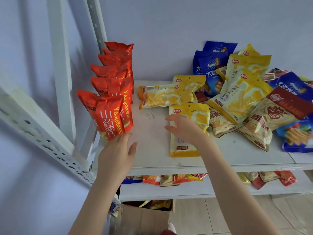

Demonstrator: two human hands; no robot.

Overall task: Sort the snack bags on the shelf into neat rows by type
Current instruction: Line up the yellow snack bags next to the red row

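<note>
Several red snack bags [108, 114] stand upright in a row along the left side of the white shelf [152, 155]. My left hand [116, 153] is open just in front of the nearest red bag, fingertips close to its base. My right hand [181, 128] lies with spread fingers on a yellow bag [194, 116] lying flat near the shelf's middle. Another yellow bag [162, 97] lies flat behind it. On the right sits a loose pile: yellow bags [240, 92], blue bags [211, 65] and beige-and-red bags [274, 112].
A white slotted upright [98, 28] and a slanted beam [42, 133] frame the shelf's left side. A lower shelf [169, 190] holds more mixed bags. A cardboard box [145, 216] with snacks stands on the tiled floor below.
</note>
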